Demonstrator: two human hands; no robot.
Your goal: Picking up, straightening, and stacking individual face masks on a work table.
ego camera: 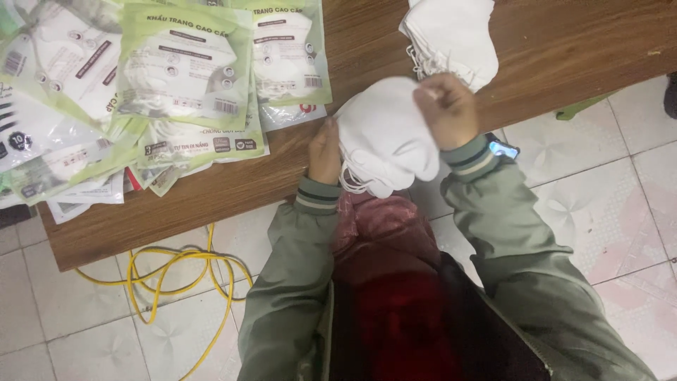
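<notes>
**Both hands on the stack of white masks**

Your left hand (325, 154) sits at the near edge of the desk (211, 204), fingers curled around the left side of a stack of white face masks (384, 134), gripping it from beneath and beside. The stack is lifted just above the desk edge, between your two hands, with its ear loops hanging down at the lower left.

Going from the far left: a heap of packaged masks in clear and green pouches (183, 70) is spread over the left part of the desk, overlapping one another, some hanging close to the near edge. Below them, on the tiled floor (606, 176), a yellow cable (176, 275) lies in loose loops.

At the middle comes your left hand and the stack it holds. To the right, your right hand (446, 107) is clenched on the upper right of the same stack, knuckles up, pinching the top masks or their loops; exactly which, you cannot tell from here. Beyond it, further up the desk, a second pile of loose white masks (451, 35) lies just apart from your right hand.

By the look of it, you are squaring up or counting a bundle of masks. The next move likely calls for a steady hold with the left hand while the right evens the edges and gathers the loops.
</notes>
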